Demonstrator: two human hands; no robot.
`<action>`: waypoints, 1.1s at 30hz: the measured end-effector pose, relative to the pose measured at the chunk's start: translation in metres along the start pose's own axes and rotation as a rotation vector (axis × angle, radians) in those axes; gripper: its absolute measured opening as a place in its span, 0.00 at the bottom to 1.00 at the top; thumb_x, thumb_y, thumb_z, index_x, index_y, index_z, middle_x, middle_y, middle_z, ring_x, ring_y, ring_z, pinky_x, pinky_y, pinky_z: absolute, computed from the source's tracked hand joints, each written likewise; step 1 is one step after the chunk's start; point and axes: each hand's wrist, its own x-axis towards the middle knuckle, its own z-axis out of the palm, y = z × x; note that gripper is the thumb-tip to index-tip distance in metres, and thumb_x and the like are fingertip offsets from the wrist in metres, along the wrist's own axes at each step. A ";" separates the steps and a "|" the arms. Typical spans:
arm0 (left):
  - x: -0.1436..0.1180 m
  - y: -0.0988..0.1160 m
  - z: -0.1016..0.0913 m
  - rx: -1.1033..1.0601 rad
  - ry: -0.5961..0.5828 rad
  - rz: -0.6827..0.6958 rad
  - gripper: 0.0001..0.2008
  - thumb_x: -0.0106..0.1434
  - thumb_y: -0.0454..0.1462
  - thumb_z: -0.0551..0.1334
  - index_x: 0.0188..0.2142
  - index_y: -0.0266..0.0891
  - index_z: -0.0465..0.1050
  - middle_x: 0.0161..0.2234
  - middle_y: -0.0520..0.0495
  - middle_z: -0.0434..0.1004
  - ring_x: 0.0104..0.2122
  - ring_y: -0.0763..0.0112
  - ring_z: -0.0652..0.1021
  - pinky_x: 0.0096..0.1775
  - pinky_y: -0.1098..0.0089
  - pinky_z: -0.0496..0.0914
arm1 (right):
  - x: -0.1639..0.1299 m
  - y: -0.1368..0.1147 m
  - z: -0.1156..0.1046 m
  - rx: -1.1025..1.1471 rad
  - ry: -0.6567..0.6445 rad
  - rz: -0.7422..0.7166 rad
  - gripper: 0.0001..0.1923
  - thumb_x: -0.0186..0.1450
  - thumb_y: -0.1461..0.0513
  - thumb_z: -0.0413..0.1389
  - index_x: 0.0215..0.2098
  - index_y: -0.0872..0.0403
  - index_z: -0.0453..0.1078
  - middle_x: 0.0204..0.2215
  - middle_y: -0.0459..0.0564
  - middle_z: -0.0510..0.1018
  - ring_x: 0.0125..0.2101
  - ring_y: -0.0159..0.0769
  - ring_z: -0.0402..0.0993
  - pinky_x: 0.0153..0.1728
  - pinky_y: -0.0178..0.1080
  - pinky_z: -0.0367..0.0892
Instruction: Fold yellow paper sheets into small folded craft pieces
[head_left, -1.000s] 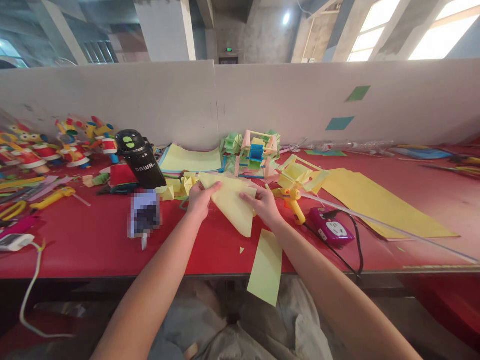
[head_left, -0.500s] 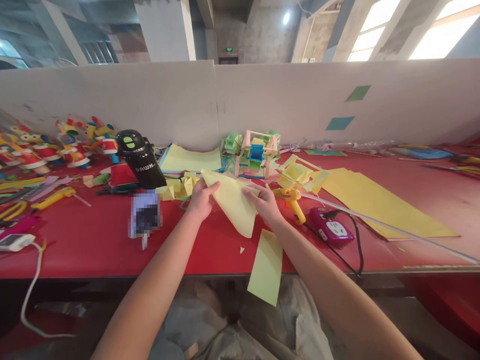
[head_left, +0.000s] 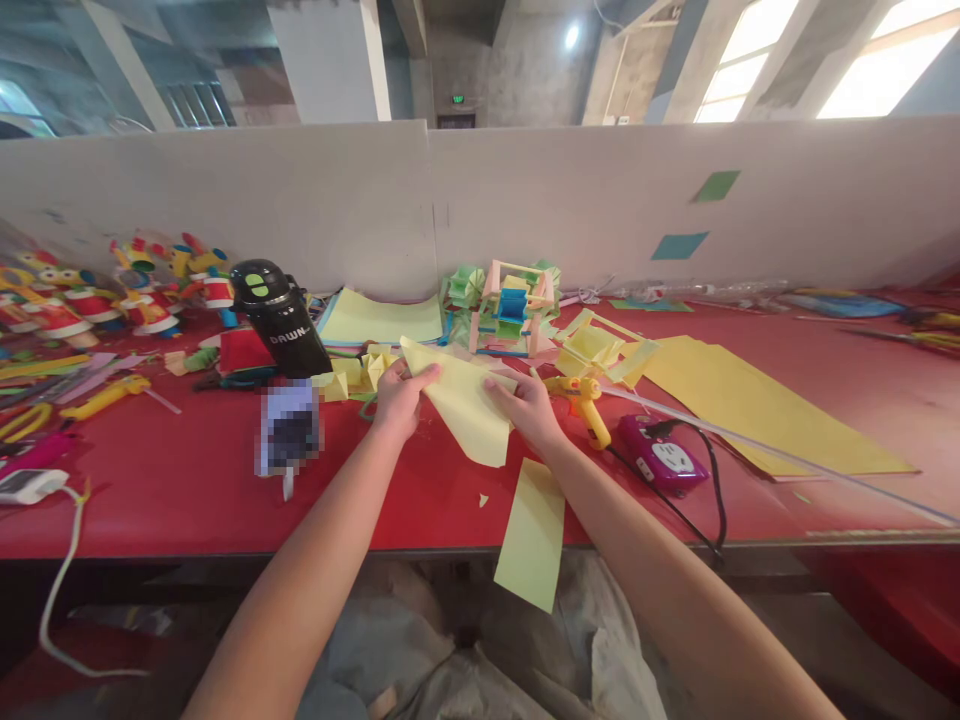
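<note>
Left hand: the left hand (head_left: 397,400) is pinching the upper left edge of a pale yellow folded paper sheet (head_left: 461,405), thumb lying on top and fingers curling beneath, apparently keeping that side from sliding.

Right hand: the right hand (head_left: 525,405) is pressing its fingers down on the sheet's right edge, fingers close together and flat, seemingly steadying a fold line.

Paper location: the sheet is lying between both hands, near the middle of the red table (head_left: 187,490), its lower point touching the tabletop.

Paper look: it is showing a roughly triangular outline, tapering downward, with a diagonal crease running across; the surface is looking smooth and thin.

Loose strip: a pale green-yellow paper rectangle (head_left: 532,535) is hanging over the table's front edge, just below the right wrist.

Nearby tools: a yellow glue gun (head_left: 585,400) is resting just right of the right hand, beside a purple power socket block (head_left: 660,455).

Behind: a black flask (head_left: 277,315) is standing left of the hands, and a pastel paper frame model (head_left: 510,305) is sitting beyond them.
</note>
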 end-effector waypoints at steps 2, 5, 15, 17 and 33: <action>0.000 0.000 0.000 -0.008 0.008 -0.003 0.26 0.35 0.35 0.79 0.34 0.36 0.73 0.31 0.48 0.82 0.31 0.67 0.80 0.41 0.65 0.73 | 0.001 0.000 -0.001 -0.002 0.009 0.005 0.21 0.57 0.47 0.65 0.40 0.54 0.79 0.37 0.53 0.82 0.34 0.42 0.78 0.31 0.39 0.72; 0.000 0.000 0.001 -0.020 0.010 -0.018 0.26 0.35 0.34 0.79 0.34 0.36 0.73 0.31 0.48 0.82 0.31 0.68 0.80 0.41 0.66 0.73 | 0.002 0.001 -0.002 0.014 0.022 0.021 0.21 0.55 0.48 0.66 0.38 0.54 0.79 0.35 0.52 0.82 0.34 0.41 0.78 0.33 0.40 0.72; -0.003 0.018 -0.003 -0.164 -0.172 -0.070 0.19 0.48 0.31 0.71 0.41 0.40 0.73 0.46 0.45 0.81 0.48 0.58 0.80 0.54 0.57 0.70 | 0.002 -0.001 -0.002 0.040 -0.043 0.107 0.23 0.52 0.48 0.68 0.38 0.55 0.80 0.29 0.49 0.80 0.26 0.35 0.74 0.28 0.38 0.68; 0.000 0.020 -0.006 -0.217 -0.181 -0.062 0.15 0.52 0.31 0.69 0.39 0.40 0.72 0.48 0.44 0.81 0.50 0.58 0.79 0.55 0.56 0.69 | 0.001 -0.001 -0.002 0.053 -0.053 0.116 0.23 0.52 0.48 0.68 0.39 0.54 0.80 0.31 0.50 0.81 0.28 0.36 0.75 0.29 0.38 0.69; 0.006 0.016 -0.007 -0.236 -0.058 0.015 0.06 0.60 0.30 0.65 0.34 0.40 0.70 0.36 0.48 0.82 0.40 0.65 0.81 0.53 0.56 0.71 | 0.001 0.003 -0.002 0.061 -0.043 0.126 0.22 0.52 0.49 0.69 0.40 0.51 0.80 0.35 0.51 0.83 0.34 0.43 0.80 0.34 0.42 0.74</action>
